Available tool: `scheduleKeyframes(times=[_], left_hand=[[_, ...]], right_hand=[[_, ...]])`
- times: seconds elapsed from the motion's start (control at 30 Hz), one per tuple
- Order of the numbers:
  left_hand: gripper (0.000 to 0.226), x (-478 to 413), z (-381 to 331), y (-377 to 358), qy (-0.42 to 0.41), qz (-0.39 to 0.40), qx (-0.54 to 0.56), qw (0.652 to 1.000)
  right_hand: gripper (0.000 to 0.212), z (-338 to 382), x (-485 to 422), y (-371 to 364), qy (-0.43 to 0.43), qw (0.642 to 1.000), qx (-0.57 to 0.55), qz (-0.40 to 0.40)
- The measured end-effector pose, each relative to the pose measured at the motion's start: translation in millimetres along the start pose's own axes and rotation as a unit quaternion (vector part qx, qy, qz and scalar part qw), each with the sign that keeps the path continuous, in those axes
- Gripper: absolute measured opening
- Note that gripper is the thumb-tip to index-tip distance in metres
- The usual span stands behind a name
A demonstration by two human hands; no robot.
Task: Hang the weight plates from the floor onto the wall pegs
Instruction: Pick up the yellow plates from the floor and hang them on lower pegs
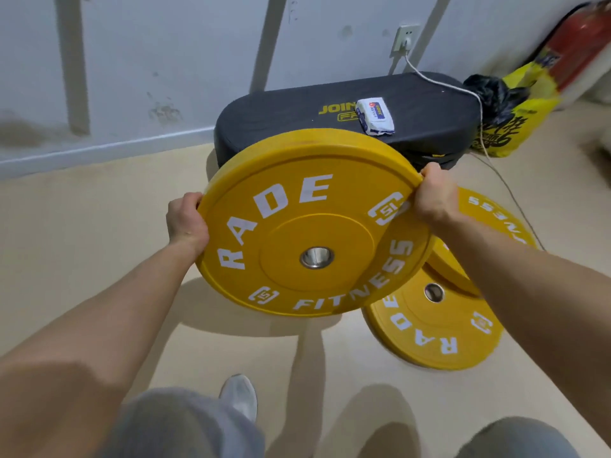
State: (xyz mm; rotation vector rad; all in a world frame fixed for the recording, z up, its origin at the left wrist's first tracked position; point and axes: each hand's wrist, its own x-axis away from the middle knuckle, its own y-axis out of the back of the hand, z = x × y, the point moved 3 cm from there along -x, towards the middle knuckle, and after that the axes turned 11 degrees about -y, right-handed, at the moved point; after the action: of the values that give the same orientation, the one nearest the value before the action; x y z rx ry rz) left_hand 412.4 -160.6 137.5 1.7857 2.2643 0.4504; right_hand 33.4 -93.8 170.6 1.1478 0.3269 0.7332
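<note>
A yellow weight plate [297, 200] with white "RADE FITNESS" lettering and a steel centre hole is held above the floor, tilted face-up toward me. My left hand [185, 219] grips its left rim and my right hand [433, 196] grips its upper right rim, fingers curled under the edge. Two more yellow plates lie on the floor to the right: one [426, 335] flat near my right forearm, and another [489, 213] behind it, overlapping it and partly hidden by my right arm. No wall pegs are in view.
A black padded step block [284, 107] stands against the wall behind the plate, with a white packet [375, 115] on it. A white cable [439, 82] runs from a wall socket [406, 39]. A yellow bag [519, 120] and red extinguisher [582, 44] stand at right. My shoe [239, 396] is below.
</note>
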Motion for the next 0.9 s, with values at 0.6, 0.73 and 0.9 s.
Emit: scheduleKeyframes(times=[0.6,0.73,0.9], left_hand=[[0.037,-106,-390,360,0.019,-0.09,0.009,0.996],[0.038,-161,-428,422,0.014,-0.107,0.022,0.994],[0.04,-240,-441,462,0.026,-0.114,0.014,0.993]], right_hand=[[0.022,397,125,376,0.118,0.993,0.026,0.013],[0.025,482,138,389,0.129,0.992,0.008,0.014],[0.025,571,124,375,0.124,0.991,-0.032,0.034]])
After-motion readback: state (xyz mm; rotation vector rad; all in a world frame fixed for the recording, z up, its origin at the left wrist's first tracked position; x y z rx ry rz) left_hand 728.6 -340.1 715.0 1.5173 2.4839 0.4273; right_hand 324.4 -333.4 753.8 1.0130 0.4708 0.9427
